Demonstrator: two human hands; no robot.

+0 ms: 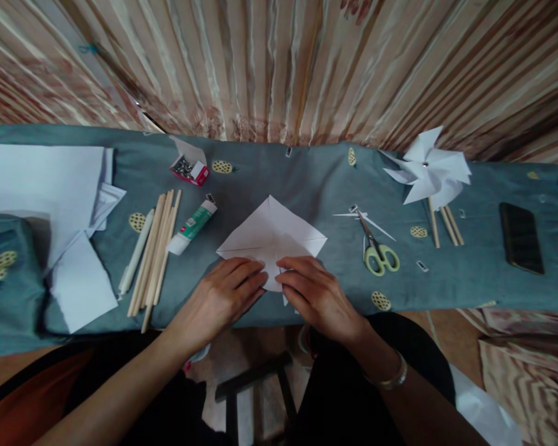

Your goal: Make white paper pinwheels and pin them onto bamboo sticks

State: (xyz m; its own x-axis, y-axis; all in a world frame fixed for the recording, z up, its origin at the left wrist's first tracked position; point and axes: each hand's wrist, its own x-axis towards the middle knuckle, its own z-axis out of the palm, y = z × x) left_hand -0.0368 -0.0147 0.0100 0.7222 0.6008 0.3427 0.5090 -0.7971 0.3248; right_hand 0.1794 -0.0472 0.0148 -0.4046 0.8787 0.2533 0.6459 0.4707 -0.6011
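Observation:
A creased white paper square [272, 232] lies on the blue-grey cloth, turned like a diamond, near the table's front edge. My left hand [223, 297] and my right hand [314, 291] both press on its near corner, fingers curled together and fingertips almost meeting over the fold. Part of the paper's near corner is hidden under my fingers.
Left of the paper lie a glue stick [193, 227], several wooden sticks [155, 257], a red box of pins [190, 168] and white sheets [41, 186]. To the right are yellow-handled scissors [376, 248], a finished white pinwheel [428, 170] and a dark phone [521, 238].

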